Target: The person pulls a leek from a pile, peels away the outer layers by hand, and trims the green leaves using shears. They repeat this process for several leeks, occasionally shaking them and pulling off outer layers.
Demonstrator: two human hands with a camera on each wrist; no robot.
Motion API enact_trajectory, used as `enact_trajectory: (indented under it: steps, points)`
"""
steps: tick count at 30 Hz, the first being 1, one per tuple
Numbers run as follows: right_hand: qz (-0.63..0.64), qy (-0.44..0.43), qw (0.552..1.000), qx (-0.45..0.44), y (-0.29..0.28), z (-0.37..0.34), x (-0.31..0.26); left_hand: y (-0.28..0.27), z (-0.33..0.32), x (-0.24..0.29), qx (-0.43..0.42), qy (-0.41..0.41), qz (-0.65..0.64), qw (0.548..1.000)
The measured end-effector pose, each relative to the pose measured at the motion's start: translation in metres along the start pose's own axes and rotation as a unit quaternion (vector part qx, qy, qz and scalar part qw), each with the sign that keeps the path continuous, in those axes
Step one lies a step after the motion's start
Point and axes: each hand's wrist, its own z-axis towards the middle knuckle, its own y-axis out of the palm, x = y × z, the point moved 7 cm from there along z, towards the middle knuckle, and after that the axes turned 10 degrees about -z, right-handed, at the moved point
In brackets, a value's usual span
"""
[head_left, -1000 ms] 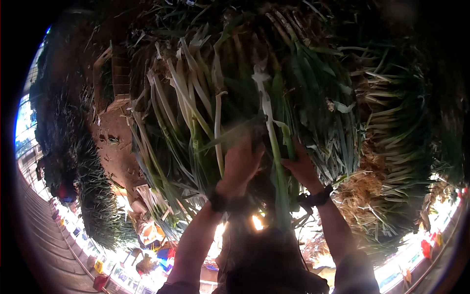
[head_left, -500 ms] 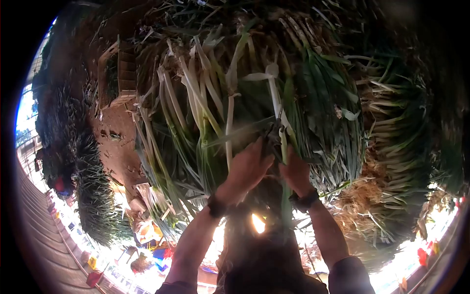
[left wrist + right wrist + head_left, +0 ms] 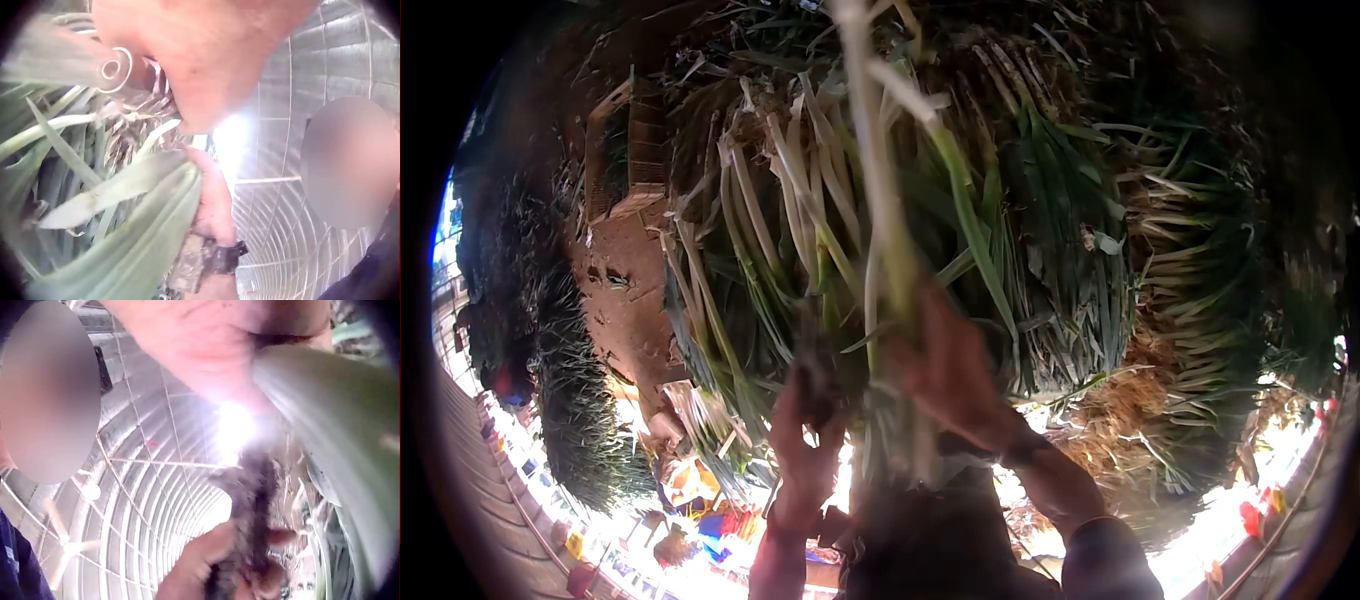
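My right hand [image 3: 950, 375] grips a leek [image 3: 875, 160] around its green part, with the pale stalk pointing up and away from me. Its broad leaves [image 3: 131, 231] hang past the right hand in the left wrist view. Lower left, my left hand [image 3: 805, 450] holds a dark, dirt-caked hand tool [image 3: 250, 500], curled fingers around it. A round metal pivot [image 3: 111, 69] shows on the tool near the left palm; its exact kind I cannot tell. Beyond both hands lies a heap of leeks [image 3: 795, 200], white ends away from me.
More leeks [image 3: 1200, 270] are stacked in a row at right, beside dry straw-like roots [image 3: 1135, 400]. A wooden crate [image 3: 645, 150] stands at far left on bare soil [image 3: 630, 290]. Green leaves [image 3: 585, 400] pile up left of that. Arched roofing [image 3: 144, 506] curves overhead.
Both hands first met at a leek in the middle. Since then the left hand has drawn left and toward me with the tool, while the right has brought a leek up and leftward.
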Motion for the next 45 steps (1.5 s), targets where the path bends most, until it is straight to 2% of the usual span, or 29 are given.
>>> enact_trajectory:
  steps: [1, 3, 5, 6, 7, 9, 10, 11, 13, 14, 15, 16, 17, 19, 20, 22, 23, 25, 29, 30, 32, 34, 36, 38, 41, 43, 44, 45]
  points:
    - [-0.002, 0.002, 1.0, 0.001, 0.023, -0.001, -0.002, -0.012, 0.004, 0.011, 0.039, -0.017, 0.02, 0.999]
    - [0.018, -0.03, 0.997, -0.075, 0.079, -0.006, 0.008, -0.018, 0.0, 0.006, 0.049, -0.014, 0.046, 0.998]
    - [0.048, -0.016, 0.994, -0.097, 0.072, -0.003, 0.032, -0.011, 0.0, 0.012, 0.027, 0.003, 0.044, 0.999]
    - [0.079, -0.005, 0.99, -0.118, 0.064, 0.0, 0.048, -0.007, -0.002, 0.005, 0.021, 0.142, 0.115, 0.983]
    - [0.076, -0.002, 0.99, -0.12, 0.048, 0.014, 0.063, 0.0, -0.003, -0.005, 0.005, 0.031, 0.028, 0.999]
    - [0.004, 0.145, 0.985, 0.091, -0.024, 0.063, 0.12, 0.016, -0.009, -0.018, -0.052, -0.046, 0.044, 0.997]
    - [-0.05, 0.152, 0.982, 0.099, -0.034, 0.083, 0.154, 0.023, -0.014, -0.029, -0.067, -0.022, 0.053, 0.996]
    - [-0.101, 0.158, 0.976, 0.106, -0.031, 0.102, 0.194, 0.031, -0.011, -0.012, -0.092, 0.036, 0.109, 0.989]
    - [-0.156, 0.213, 0.963, 0.048, -0.014, 0.136, 0.253, 0.053, -0.006, -0.003, -0.159, 0.086, 0.168, 0.969]
    - [-0.153, 0.213, 0.964, 0.047, -0.01, 0.146, 0.257, 0.056, -0.003, 0.002, -0.159, 0.085, 0.17, 0.969]
    - [-0.19, 0.223, 0.956, 0.024, -0.004, 0.152, 0.261, 0.06, -0.002, 0.014, -0.164, 0.121, 0.143, 0.968]
    - [-0.228, 0.233, 0.945, 0.001, 0.0, 0.153, 0.262, 0.063, -0.002, 0.022, -0.17, 0.156, 0.115, 0.966]
    - [-0.228, 0.235, 0.945, 0.0, 0.0, 0.15, 0.263, 0.065, -0.001, 0.022, -0.171, 0.155, 0.115, 0.966]
    - [-0.185, 0.189, 0.963, 0.056, -0.008, 0.146, 0.253, 0.07, -0.001, 0.023, -0.175, 0.169, 0.104, 0.964]
    - [-0.185, 0.187, 0.963, 0.056, -0.014, 0.145, 0.259, 0.07, -0.002, 0.021, -0.173, 0.17, 0.104, 0.965]
    - [0.042, 0.192, 0.981, -0.002, -0.023, 0.137, 0.278, 0.069, -0.004, 0.009, -0.178, 0.106, 0.065, 0.976]
    - [0.042, 0.192, 0.981, -0.002, -0.035, 0.13, 0.272, 0.069, -0.005, 0.008, -0.177, 0.106, 0.066, 0.976]
    - [0.128, 0.231, 0.963, -0.057, -0.059, 0.108, 0.259, 0.068, -0.008, 0.007, -0.18, 0.117, 0.077, 0.974]
    - [0.088, 0.211, 0.969, -0.091, -0.11, 0.069, 0.219, 0.074, -0.014, 0.015, -0.195, 0.108, 0.083, 0.971]
    - [0.131, 0.219, 0.962, -0.098, -0.115, 0.057, 0.203, 0.077, -0.015, 0.018, -0.192, 0.084, 0.071, 0.975]
    - [0.174, 0.243, 0.947, -0.118, -0.114, 0.037, 0.199, 0.082, -0.019, 0.026, -0.19, 0.061, 0.06, 0.978]
    - [0.205, 0.242, 0.938, -0.141, -0.104, 0.017, 0.181, 0.09, -0.026, 0.025, -0.226, -0.003, 0.076, 0.971]
    - [0.279, 0.24, 0.908, -0.2, -0.086, -0.004, 0.174, 0.093, -0.035, 0.024, -0.236, 0.002, 0.083, 0.968]
    - [0.288, 0.236, 0.906, -0.2, -0.073, -0.023, 0.168, 0.095, -0.045, 0.019, -0.245, 0.008, 0.093, 0.965]
    - [0.309, 0.228, 0.895, -0.225, -0.05, -0.058, 0.164, 0.095, -0.063, 0.013, -0.273, -0.032, 0.13, 0.953]
    - [0.276, 0.106, 0.937, -0.186, -0.052, -0.073, 0.153, 0.094, -0.071, 0.018, -0.3, -0.075, 0.107, 0.945]
    - [0.43, 0.26, 0.843, -0.189, -0.039, -0.081, 0.16, 0.094, -0.074, 0.018, -0.303, -0.075, 0.11, 0.944]
    - [0.433, 0.26, 0.842, -0.187, -0.039, -0.084, 0.166, 0.095, -0.078, 0.015, -0.312, -0.093, 0.12, 0.938]
